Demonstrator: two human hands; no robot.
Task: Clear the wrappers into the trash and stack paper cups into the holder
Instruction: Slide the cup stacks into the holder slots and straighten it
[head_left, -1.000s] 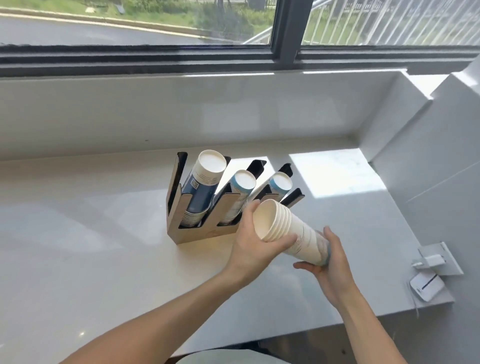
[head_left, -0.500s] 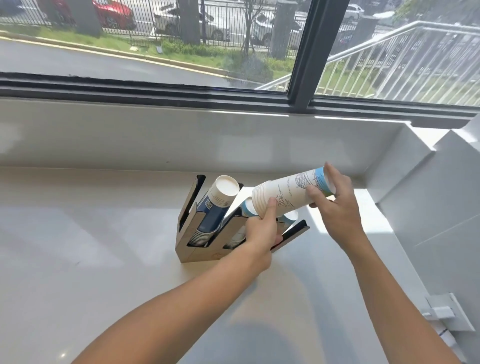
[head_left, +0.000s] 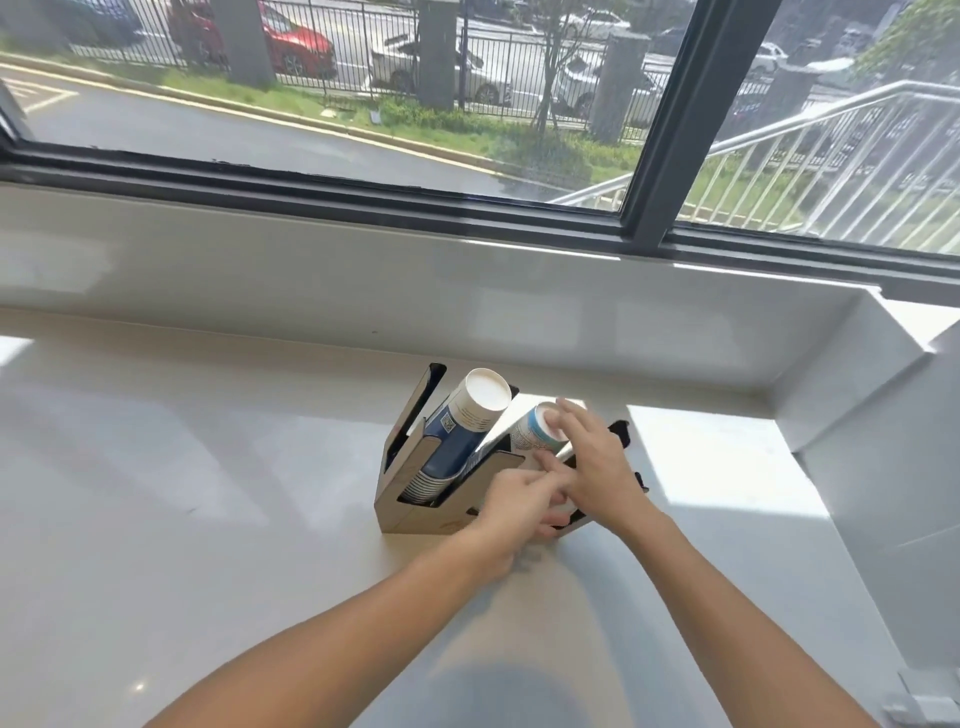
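Resting on the white bench (head_left: 208, 519), the cup holder (head_left: 415, 512) is sitting just under both hands. The right hand (head_left: 597, 467) is lying with fingers spread wide over a white-and-blue cup stack (head_left: 532, 434) leaning in a slot. The left hand (head_left: 511, 512) is blurred; whether its fingers are gripping anything, I cannot tell. Beyond the fingers, a dark blue cup stack (head_left: 460, 436) is leaning in the far-left slot.

Bright daylight from the window (head_left: 363, 88) throws sunlit patches across the white bench (head_left: 182, 493); moving hands blur, edges bend.
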